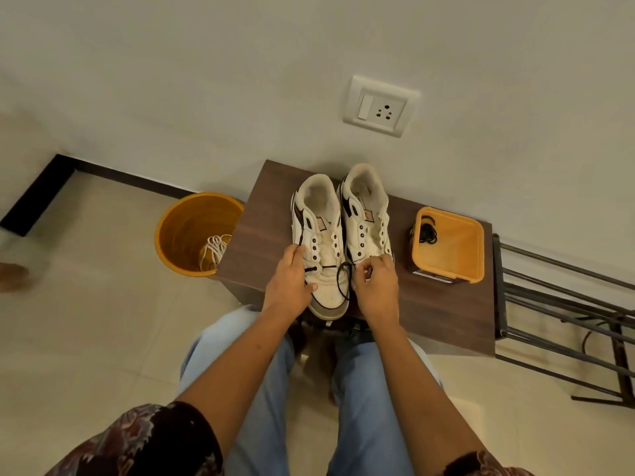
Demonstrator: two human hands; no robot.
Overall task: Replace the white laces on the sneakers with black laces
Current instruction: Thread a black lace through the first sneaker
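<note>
2 white sneakers stood side by side on the dark wood table [261, 214], heels toward the wall, toes toward the person. The left sneaker [321, 235] had a black lace [340, 280] run across its lowest eyelets; a loop of it hung down over the toe area btwn the hands. The right sneaker [366, 218] had bare eyelets, no lace visible in them.

Left hand [292, 281] lay on the outer side of the left sneaker, fingers curled w/ the lace end apparently pinched at the lowest eyelet; thumb rested on the toe cap. Right hand [374, 286] sat just beside the toe of the right sneaker, fingers curled, pinching the other part of the black lace near the fingertips [366, 269], though the exact grip was hard to make out.

An orange square container [453, 266] stood on the table to the right of the sneakers, well apart from them, w/ a coil of spare black lace [427, 231] at its far left corner. An orange bucket [175, 242] stood on the tiled floor [103, 321] just left of the table, holding a bundle of white laces [214, 249]. A wall socket [378, 106] was above the table. A metal rack [567, 321] stood right of the table. The person wore light blue jeans [364, 407].
</note>
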